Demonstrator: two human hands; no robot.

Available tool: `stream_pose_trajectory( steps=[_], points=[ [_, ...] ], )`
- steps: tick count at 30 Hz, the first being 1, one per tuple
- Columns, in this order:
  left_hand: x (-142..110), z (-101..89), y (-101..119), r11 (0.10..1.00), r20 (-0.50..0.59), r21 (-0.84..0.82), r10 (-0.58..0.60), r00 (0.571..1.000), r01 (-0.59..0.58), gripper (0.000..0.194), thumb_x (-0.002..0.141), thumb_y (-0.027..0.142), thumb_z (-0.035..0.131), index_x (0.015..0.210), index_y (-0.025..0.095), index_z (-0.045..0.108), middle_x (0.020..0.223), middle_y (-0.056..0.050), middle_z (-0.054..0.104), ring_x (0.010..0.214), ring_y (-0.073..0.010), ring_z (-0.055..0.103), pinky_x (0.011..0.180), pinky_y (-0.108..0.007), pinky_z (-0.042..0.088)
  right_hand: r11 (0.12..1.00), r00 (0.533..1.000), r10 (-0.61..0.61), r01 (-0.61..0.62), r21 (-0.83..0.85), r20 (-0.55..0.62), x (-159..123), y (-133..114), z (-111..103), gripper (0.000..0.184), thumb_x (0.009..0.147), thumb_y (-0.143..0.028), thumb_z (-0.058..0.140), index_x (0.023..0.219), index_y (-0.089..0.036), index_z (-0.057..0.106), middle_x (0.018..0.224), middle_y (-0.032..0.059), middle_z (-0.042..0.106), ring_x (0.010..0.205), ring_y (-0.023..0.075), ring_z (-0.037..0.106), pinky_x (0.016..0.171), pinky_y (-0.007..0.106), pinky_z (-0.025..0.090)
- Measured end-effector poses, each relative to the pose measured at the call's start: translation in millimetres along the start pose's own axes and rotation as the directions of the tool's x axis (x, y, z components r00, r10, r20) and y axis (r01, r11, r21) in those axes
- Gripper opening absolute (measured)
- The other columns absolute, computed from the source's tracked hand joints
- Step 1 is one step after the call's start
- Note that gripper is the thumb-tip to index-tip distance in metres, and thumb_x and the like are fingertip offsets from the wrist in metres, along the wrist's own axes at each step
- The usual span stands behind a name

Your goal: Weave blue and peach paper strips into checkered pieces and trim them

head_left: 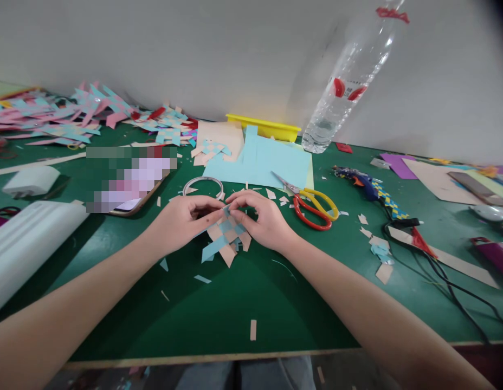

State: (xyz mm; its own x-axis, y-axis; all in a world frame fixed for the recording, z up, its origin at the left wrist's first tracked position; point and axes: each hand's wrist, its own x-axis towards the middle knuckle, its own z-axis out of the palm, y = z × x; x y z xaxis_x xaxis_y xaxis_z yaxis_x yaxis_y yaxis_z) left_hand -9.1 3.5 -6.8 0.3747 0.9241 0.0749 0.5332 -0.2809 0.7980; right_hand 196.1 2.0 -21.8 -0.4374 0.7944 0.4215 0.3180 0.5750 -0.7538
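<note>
Between my two hands is a woven paper piece (229,230), made of light blue and pale peach strips whose cut ends stick out toward me. My left hand (190,219) pinches its left upper edge with thumb and fingers. On the other side my right hand (257,216) grips the top right edge, its fingertips close to those of the left. Part of the weave is hidden behind the fingers. Just beyond the hands lies a clear roll of tape (202,180). Scissors (312,206) with red and yellow handles rest to the right, blades slightly parted.
Blue paper sheets (276,160) and a yellow tray (263,127) are by the wall, beside a tilted-looking water bottle (344,86). A phone (137,184) and white charger (32,181) lie left. Woven strips (72,114) pile up far left; cables (442,276) run at right.
</note>
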Motion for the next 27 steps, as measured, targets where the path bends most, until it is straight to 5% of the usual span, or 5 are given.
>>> stream_pose_trajectory(
  steps=[18, 27],
  points=[
    [-0.4, -0.6, 2.8, 0.991, 0.057, -0.109, -0.068, 0.996, 0.074, 0.035, 0.083, 0.046, 0.062, 0.107, 0.024, 0.072, 0.093, -0.004, 0.075, 0.077, -0.0177, 0.069, 0.066, -0.023, 0.056, 0.992, 0.998, 0.005, -0.012, -0.129, -0.061, -1.9, -2.6, 2.2, 0.013, 0.090, -0.026, 0.052, 0.087, -0.021, 0.063, 0.093, 0.0019, 0.070, 0.086, 0.0146, 0.063, 0.070, 0.027, 0.049],
    [0.4, 0.1, 0.1, 0.995, 0.049, -0.082, -0.056, 0.997, 0.059, 0.031, 0.083, 0.046, 0.063, 0.104, 0.025, 0.073, 0.095, -0.003, 0.075, 0.082, -0.0184, 0.069, 0.070, -0.023, 0.056, 0.985, 0.995, 0.038, -0.053, -0.166, -0.090, -1.8, -3.3, 1.2, 0.013, 0.088, -0.026, 0.056, 0.084, -0.025, 0.068, 0.087, -0.0005, 0.073, 0.082, 0.0160, 0.064, 0.071, 0.032, 0.050]
  ],
)
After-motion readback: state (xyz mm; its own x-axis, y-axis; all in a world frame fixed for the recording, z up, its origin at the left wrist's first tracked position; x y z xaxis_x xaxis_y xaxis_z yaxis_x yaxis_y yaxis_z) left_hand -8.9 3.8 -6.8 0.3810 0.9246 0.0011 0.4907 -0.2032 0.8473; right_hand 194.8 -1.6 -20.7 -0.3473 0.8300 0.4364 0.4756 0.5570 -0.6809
